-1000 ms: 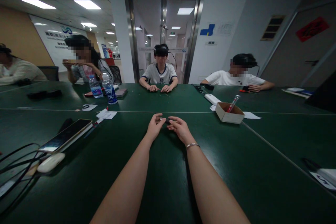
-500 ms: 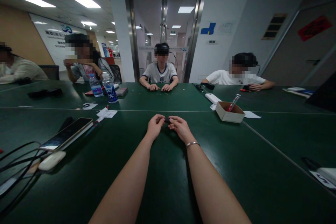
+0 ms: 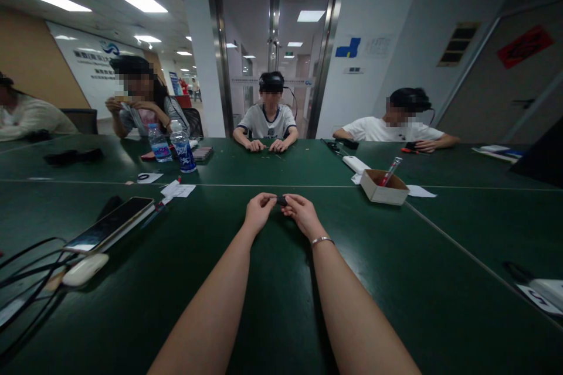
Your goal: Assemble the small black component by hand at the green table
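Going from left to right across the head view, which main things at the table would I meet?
White rounded case, bottle with dark-blue label, left hand, small dark object, right hand, open box, marked paper near the right edge.

The small held object [image 3: 281, 201] is black, the bracelet [image 3: 322, 240] silver, the tabletop [image 3: 281, 281] dark green with pale seams [image 3: 229, 186]. The open box [image 3: 382, 192] is off-white outside, brown inside. The cables [image 3: 37, 293] are black, the rounded case [image 3: 85, 270] white. The nearer bottle's label [image 3: 185, 157] is blue with white markings; the T-shirt [image 3: 253, 122] opposite is white with navy trim.
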`<action>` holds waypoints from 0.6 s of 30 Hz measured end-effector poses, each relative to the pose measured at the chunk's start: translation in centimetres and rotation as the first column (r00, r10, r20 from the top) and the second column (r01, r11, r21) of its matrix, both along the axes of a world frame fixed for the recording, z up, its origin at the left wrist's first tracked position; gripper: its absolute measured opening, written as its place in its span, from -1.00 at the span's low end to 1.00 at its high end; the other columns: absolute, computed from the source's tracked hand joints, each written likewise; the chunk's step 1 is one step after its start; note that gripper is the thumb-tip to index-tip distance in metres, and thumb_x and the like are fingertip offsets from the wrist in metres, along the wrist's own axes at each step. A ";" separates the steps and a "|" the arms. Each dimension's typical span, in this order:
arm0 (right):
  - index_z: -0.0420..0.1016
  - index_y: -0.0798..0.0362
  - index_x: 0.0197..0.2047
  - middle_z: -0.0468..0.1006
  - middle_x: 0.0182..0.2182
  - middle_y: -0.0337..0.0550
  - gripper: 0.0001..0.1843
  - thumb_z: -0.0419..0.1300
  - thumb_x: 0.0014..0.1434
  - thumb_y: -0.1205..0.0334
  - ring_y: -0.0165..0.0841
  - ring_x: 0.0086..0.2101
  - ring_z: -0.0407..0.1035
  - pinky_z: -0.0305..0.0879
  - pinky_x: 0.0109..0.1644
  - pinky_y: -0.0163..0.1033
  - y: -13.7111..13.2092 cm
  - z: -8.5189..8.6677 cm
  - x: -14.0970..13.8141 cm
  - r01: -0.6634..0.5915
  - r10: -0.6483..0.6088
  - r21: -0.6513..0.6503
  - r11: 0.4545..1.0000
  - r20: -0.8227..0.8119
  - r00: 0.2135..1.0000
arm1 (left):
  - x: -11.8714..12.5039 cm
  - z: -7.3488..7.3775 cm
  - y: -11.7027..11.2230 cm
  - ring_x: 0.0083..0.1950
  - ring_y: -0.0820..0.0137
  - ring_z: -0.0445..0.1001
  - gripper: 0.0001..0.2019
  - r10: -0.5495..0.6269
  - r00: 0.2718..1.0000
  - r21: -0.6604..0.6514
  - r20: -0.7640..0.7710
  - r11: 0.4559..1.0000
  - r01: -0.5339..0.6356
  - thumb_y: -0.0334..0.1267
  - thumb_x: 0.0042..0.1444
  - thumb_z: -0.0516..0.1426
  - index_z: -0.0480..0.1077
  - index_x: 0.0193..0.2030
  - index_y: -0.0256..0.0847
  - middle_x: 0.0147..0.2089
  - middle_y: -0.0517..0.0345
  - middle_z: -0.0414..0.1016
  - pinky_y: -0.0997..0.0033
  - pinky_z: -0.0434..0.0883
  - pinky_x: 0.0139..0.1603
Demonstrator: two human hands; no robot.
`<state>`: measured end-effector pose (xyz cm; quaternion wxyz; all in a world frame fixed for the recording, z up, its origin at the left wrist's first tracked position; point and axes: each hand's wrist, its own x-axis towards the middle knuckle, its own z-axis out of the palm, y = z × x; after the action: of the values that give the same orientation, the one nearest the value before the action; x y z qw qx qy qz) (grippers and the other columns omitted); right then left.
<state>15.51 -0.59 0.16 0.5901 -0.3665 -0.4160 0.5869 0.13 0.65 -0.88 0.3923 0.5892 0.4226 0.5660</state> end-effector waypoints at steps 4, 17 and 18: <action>0.56 0.11 -0.23 0.54 -0.51 -0.18 -0.55 0.50 -0.20 0.13 -0.41 -0.49 0.45 0.41 -0.42 -0.36 0.1 -0.1 0.0 -0.018 0.016 0.045 0.999 0.034 0.999 | 0.0 0.0 0.0 -0.42 0.39 0.43 -0.64 0.064 0.998 -0.110 -0.008 0.992 -0.064 0.03 0.02 0.19 0.50 -0.35 -0.29 -0.45 0.06 0.50 0.41 0.37 -0.35; 0.55 0.05 -0.24 0.50 -0.27 -0.19 -0.58 0.47 -0.25 0.25 -0.43 -0.42 0.44 0.44 -0.30 -0.30 -0.5 0.4 -0.1 -0.072 0.066 0.097 0.993 0.066 0.996 | -0.1 2.2 -2.0 -0.47 0.39 0.39 -0.51 0.199 0.961 -0.151 -0.193 0.962 -0.230 0.19 0.07 0.08 0.42 -0.53 -0.23 -0.54 0.12 0.44 0.41 0.27 -0.36; 0.54 0.05 -0.24 0.51 -0.28 -0.19 -0.58 0.47 -0.25 0.23 -0.43 -0.42 0.44 0.44 -0.29 -0.30 -0.5 0.5 -0.1 -0.077 0.071 0.095 0.993 0.063 0.995 | -0.1 2.2 -2.0 -0.47 0.39 0.39 -0.51 0.207 0.958 -0.147 -0.200 0.960 -0.238 0.19 0.08 0.08 0.41 -0.54 -0.23 -0.54 0.13 0.44 0.41 0.27 -0.36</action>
<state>15.45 -1.14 0.61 0.5724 -0.3390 -0.4746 0.5764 -0.01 -1.32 1.35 0.3341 0.5516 0.5673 0.5121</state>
